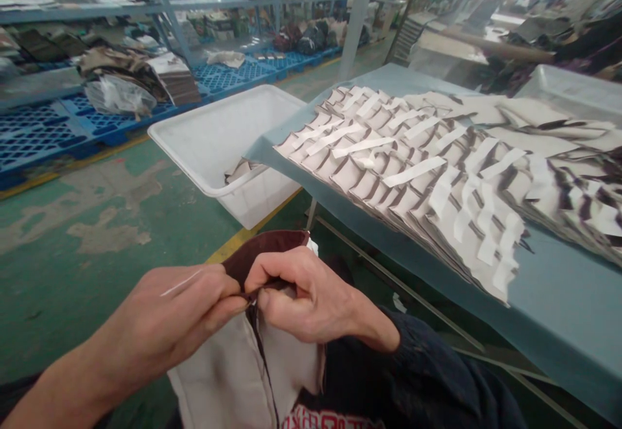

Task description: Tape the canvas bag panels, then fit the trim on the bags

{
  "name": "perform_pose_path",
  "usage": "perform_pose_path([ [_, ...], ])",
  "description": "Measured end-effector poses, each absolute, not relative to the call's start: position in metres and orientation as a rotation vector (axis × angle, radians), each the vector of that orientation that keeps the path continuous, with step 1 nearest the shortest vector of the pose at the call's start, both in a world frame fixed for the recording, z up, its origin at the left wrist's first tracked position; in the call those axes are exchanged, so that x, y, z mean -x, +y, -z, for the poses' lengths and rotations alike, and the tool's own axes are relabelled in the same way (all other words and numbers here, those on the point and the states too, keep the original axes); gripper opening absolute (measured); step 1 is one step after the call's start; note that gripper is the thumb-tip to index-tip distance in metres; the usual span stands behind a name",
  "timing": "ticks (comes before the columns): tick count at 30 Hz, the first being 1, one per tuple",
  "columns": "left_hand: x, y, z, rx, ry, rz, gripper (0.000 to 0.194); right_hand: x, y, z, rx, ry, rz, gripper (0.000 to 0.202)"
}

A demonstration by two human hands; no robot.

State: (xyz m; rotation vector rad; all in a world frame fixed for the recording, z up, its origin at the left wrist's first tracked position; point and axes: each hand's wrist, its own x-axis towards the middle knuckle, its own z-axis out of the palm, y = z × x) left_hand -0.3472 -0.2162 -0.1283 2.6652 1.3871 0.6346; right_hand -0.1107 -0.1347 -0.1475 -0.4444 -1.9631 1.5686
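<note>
A fabric piece [223, 371], off-white on one side and dark maroon on the other, hangs over my lap with a dark seam down its middle. My left hand [189, 306] pinches its upper edge at the seam. Right beside it, my right hand [304, 293] is closed on the same edge, thumb against curled fingers. The maroon part bulges up behind both hands. What lies between the fingertips is hidden.
To the right, a blue-grey table [558, 325] bears overlapping rows of off-white fabric pieces [369, 170] with white strips. A white plastic tub [194, 137] with some fabric stands ahead. Blue pallets [228, 82] and shelving [214, 4] lie beyond the green floor.
</note>
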Motion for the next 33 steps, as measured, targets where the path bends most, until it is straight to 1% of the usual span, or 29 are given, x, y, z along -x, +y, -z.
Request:
perform_pose_path([
  [2,0.349,-0.215,0.130,-2.619,1.388,-0.650,0.043,0.111,-0.133,0.149,0.404,-2.034,-1.427,0.009],
  [3,0.349,-0.214,0.130,-2.596,1.379,-0.662,0.041,0.110,-0.133,0.149,0.391,-2.082,-1.322,0.009],
  [6,0.348,-0.211,0.124,-2.551,1.319,-0.702,0.024,0.107,-0.133,0.143,0.400,-2.234,-1.004,0.013],
  [8,0.344,-0.209,0.116,-2.532,1.304,-0.710,0.019,0.105,-0.134,0.136,0.436,-2.350,-0.870,0.014],
  [12,0.332,-0.203,0.098,-2.527,1.314,-0.587,0.034,0.102,-0.136,0.124,0.515,-2.516,-0.676,0.014],
  [15,0.324,-0.201,0.093,-2.471,1.307,-0.579,0.032,0.099,-0.137,0.117,0.502,-2.513,-0.717,0.013],
  [19,0.325,-0.204,0.101,-2.322,1.318,-0.608,0.027,0.095,-0.138,0.119,0.484,-2.417,-0.810,0.016],
  [26,0.332,-0.204,0.103,-2.037,1.326,-0.554,0.032,0.096,-0.141,0.136,0.387,-2.282,-0.746,0.017],
  [30,0.329,-0.207,0.100,-2.171,1.364,-0.535,0.032,0.097,-0.145,0.138,0.379,-2.285,-0.650,0.019],
  [33,0.323,-0.215,0.102,-2.385,1.352,-0.601,0.032,0.099,-0.147,0.141,0.399,-2.257,-0.627,0.025],
])
